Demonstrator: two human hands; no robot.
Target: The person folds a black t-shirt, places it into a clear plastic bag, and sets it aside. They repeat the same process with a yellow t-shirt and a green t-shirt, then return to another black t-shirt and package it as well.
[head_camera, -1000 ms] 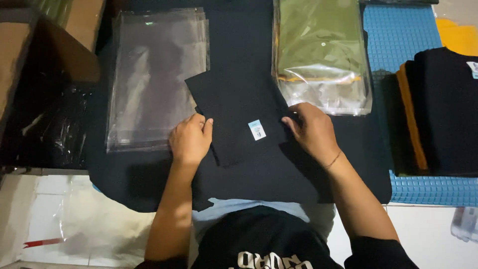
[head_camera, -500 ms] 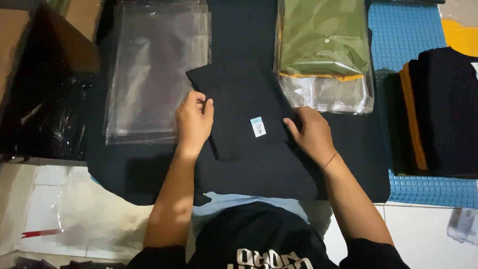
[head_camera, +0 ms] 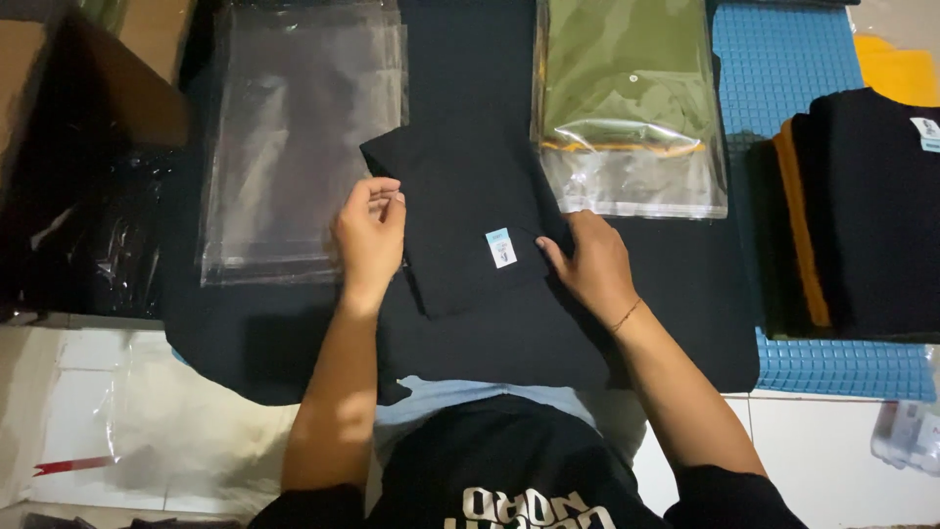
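Note:
A folded black garment (head_camera: 460,211) with a small pale tag (head_camera: 500,247) lies on a black cloth (head_camera: 548,333) in front of me. My left hand (head_camera: 370,235) pinches its left edge, thumb and fingers closed on the fabric. My right hand (head_camera: 590,264) presses on its right edge, fingers spread and tucked at the fold. The garment sits slightly tilted between both hands.
A stack of clear plastic bags (head_camera: 294,147) lies to the left. A bagged olive-green garment (head_camera: 627,98) lies at the upper right. Folded black and orange garments (head_camera: 852,216) rest on a blue mat (head_camera: 832,367). A cardboard box (head_camera: 69,88) stands far left.
Both hands have slid up along the garment's sides. The folded garment has shifted a little away from me.

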